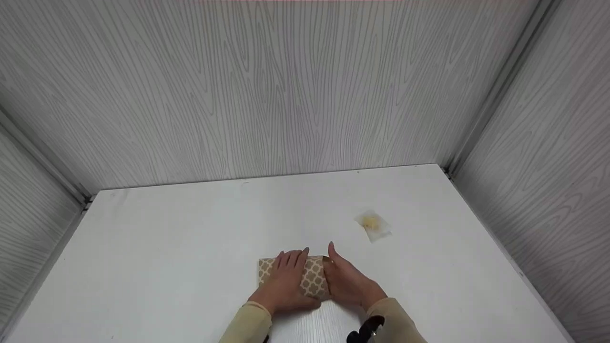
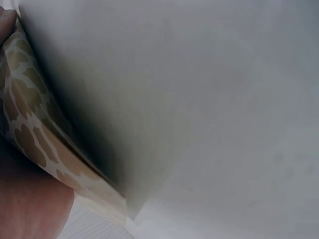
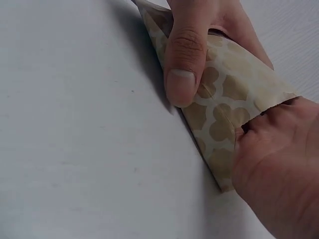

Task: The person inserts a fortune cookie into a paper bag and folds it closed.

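A small paper bag (image 1: 314, 281), beige with a pale quatrefoil pattern, lies low on the table in the head view. My left hand (image 1: 286, 283) grips it, fingers over the top and thumb along the near side. In the right wrist view, the left thumb presses against the patterned face of the bag (image 3: 222, 107). My right hand (image 1: 348, 281) reaches into the bag's open right end, so its fingers are hidden inside. The right thumb stands up outside. At the left wrist view's left edge, the bag (image 2: 37, 114) shows its folded side.
Beyond the right hand, a small translucent packet (image 1: 375, 225) with something yellowish in it lies on the white table (image 1: 190, 238). Grey wood-grain panels (image 1: 267, 85) rise at the back and on both sides.
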Motion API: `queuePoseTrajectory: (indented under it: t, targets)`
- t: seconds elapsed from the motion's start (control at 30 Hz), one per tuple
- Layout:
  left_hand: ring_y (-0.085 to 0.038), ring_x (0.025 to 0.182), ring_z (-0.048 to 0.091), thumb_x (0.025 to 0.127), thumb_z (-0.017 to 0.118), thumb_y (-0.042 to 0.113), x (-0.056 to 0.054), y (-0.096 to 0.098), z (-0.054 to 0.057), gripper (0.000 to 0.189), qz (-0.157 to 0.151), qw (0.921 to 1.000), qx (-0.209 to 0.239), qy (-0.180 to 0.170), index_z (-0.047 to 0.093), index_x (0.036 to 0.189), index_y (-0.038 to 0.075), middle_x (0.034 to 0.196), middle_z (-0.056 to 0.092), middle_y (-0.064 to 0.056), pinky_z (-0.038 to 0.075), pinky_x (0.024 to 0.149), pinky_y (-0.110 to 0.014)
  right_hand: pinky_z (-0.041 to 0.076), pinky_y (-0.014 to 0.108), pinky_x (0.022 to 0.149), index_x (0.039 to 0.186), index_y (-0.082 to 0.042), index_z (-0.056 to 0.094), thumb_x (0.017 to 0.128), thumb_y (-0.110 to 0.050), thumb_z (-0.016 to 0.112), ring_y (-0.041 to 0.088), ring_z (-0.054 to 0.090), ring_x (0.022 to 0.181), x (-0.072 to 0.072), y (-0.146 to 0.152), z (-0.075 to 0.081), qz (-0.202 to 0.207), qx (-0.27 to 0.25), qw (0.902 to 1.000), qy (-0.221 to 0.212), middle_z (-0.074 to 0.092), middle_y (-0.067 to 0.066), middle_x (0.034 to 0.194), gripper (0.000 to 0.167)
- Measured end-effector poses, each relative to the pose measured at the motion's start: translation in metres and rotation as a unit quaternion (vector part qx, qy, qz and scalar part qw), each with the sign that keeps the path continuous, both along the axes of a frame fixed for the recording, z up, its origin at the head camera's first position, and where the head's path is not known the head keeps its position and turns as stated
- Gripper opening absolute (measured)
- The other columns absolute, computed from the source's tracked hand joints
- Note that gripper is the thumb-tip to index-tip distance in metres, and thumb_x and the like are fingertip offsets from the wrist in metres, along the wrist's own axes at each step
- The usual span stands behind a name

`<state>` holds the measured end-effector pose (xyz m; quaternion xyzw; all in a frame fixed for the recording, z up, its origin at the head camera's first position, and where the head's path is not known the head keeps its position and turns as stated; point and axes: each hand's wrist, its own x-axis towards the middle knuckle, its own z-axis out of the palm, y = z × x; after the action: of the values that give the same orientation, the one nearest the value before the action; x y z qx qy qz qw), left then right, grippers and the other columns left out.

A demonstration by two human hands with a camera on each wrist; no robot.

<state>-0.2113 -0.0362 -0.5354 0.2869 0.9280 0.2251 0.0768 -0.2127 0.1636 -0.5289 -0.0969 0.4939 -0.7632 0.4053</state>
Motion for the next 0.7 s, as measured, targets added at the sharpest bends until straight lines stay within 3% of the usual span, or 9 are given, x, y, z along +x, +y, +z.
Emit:
queuePoseTrajectory:
  t: [0.17, 0.27, 0.5, 0.6, 0.7]
  targets:
    - [-0.034, 0.141, 0.023, 0.071, 0.079, 0.061, 0.001, 0.002, -0.001, 0.12, -0.002, 1.0, -0.002, -0.002, 0.017, 0.155, 0.002, 0.151, 0.03, -0.016, 0.009, 0.117, -0.051, 0.023, 0.05, 0.114, 0.154, 0.0, 0.023, 0.095, -0.073, 0.01, 0.033, 0.032, 0.139, 0.0, -0.001, 0.002, -0.007, 0.02, 0.9997, -0.012, 0.032, 0.016, 0.154, 0.095]
    - [-0.034, 0.141, 0.022, 0.071, 0.079, 0.061, 0.0, 0.002, 0.0, 0.12, -0.001, 1.0, -0.006, -0.002, 0.017, 0.155, 0.002, 0.151, 0.029, -0.016, 0.009, 0.117, -0.051, 0.023, 0.051, 0.114, 0.155, -0.002, 0.02, 0.094, -0.075, 0.015, 0.033, 0.031, 0.14, -0.001, -0.004, 0.002, -0.016, 0.017, 0.9994, -0.026, 0.031, 0.015, 0.154, 0.095]
    - [-0.033, 0.141, 0.024, 0.069, 0.079, 0.062, 0.002, -0.002, 0.003, 0.121, 0.005, 0.9999, -0.014, -0.003, 0.018, 0.155, 0.003, 0.151, 0.03, -0.015, 0.011, 0.117, -0.051, 0.023, 0.05, 0.115, 0.155, 0.002, 0.015, 0.095, -0.073, 0.019, 0.037, 0.024, 0.142, -0.002, 0.001, -0.001, -0.027, 0.008, 0.9995, -0.012, 0.023, 0.021, 0.157, 0.096]
    - [-0.033, 0.141, 0.023, 0.069, 0.079, 0.064, 0.001, -0.004, 0.003, 0.123, 0.011, 0.9997, -0.015, -0.013, 0.017, 0.156, 0.004, 0.151, 0.029, -0.015, 0.01, 0.117, -0.051, 0.029, 0.048, 0.113, 0.151, 0.01, 0.019, 0.099, -0.066, 0.025, 0.04, 0.029, 0.14, -0.005, 0.011, 0.003, -0.069, 0.027, 0.9972, -0.001, 0.028, 0.028, 0.153, 0.093]
    - [-0.035, 0.141, 0.024, 0.068, 0.08, 0.065, 0.001, -0.004, 0.004, 0.124, 0.014, 0.9997, -0.015, -0.014, 0.017, 0.156, 0.004, 0.151, 0.03, -0.015, 0.011, 0.117, -0.051, 0.039, 0.044, 0.107, 0.144, 0.018, 0.028, 0.105, -0.05, 0.033, 0.04, 0.043, 0.131, -0.008, 0.024, 0.008, -0.137, 0.053, 0.9887, 0.032, 0.043, 0.032, 0.142, 0.078]
